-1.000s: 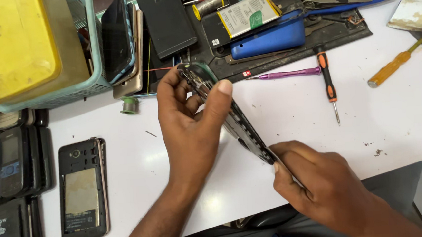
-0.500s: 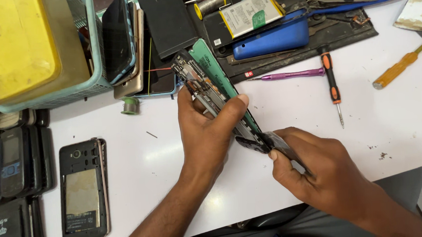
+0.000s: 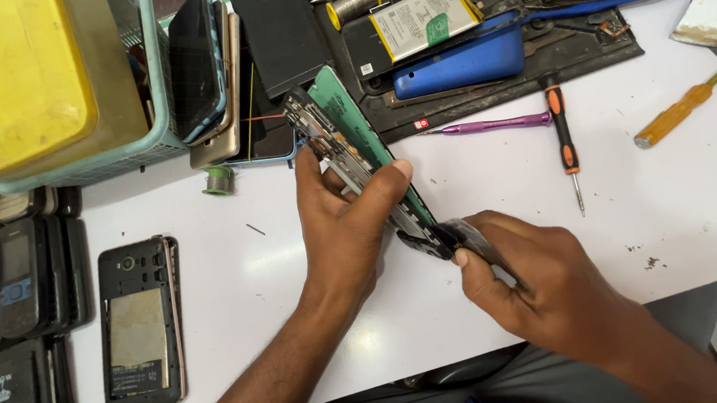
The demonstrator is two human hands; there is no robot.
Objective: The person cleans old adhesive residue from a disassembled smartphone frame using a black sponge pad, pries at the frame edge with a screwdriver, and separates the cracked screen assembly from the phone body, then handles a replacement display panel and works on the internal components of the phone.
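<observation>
Opened phone (image 3: 356,156) is held edge-up over the white counter (image 3: 490,185), just above frame centre. Long axis runs from 11 o'clock down to 5 o'clock. Green board face is seen on the upper right side, dark frame on the left.

Left hand (image 3: 343,219) is closed around the phone's middle: thumb is laid across the top edge, fingers are wrapped behind. Phone extends from this hand toward 11 o'clock.

Right hand (image 3: 537,273) is closed at the phone's lower end, at 5 o'clock of the left hand. A dark piece is pinched there between thumb and fingers; whether it is a tool or a part of the phone cannot be told. The two hands are nearly touching, and the lower end lies nearer the right hand.

Nearby: purple screwdriver (image 3: 495,123) and black-orange screwdriver (image 3: 563,135) at 2 o'clock, well apart from the hands. Another opened phone (image 3: 138,323) is laid flat at 9 o'clock. Teal basket (image 3: 131,149) is at 10 o'clock.
</observation>
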